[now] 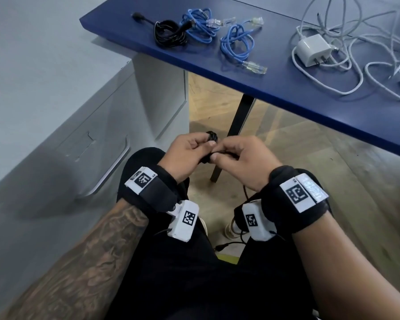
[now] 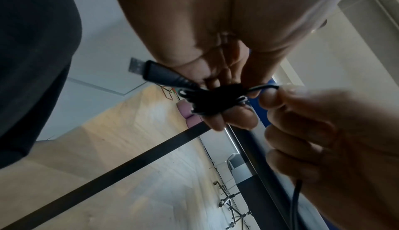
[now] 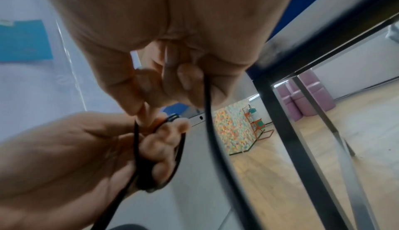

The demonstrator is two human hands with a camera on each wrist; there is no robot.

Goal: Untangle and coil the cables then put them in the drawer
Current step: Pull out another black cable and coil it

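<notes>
Fingers (image 2: 218, 119) of the left hand (image 1: 185, 155) are curling round a small bundle of thin black cable (image 2: 213, 100), gripping it over the person's lap. Its USB plug (image 2: 151, 71) is sticking out of the bundle beside the left thumb. Right hand (image 1: 243, 162) is pinching the same cable just beside the bundle, thumb against forefinger, with the free length hanging down from the palm toward the floor. Both hands are touching each other at the fingertips, below the near edge of the blue tabletop (image 1: 286, 88).

On that tabletop, toward its left corner, a coiled black cable (image 1: 169, 33) is lying, touching a coiled blue network cable (image 1: 199, 26) with clear plugs. A second coiled blue network cable (image 1: 238, 45) is lying just beside these, nearer the front edge. Toward the right edge, well apart from the coils, a loose tangle of white cables (image 1: 365, 54) is spreading out around a white plug-in charger (image 1: 313, 50).

A grey cabinet (image 1: 67, 125) is standing left of the person, its drawer front (image 1: 97, 158) with a curved handle sitting flush and closed.
</notes>
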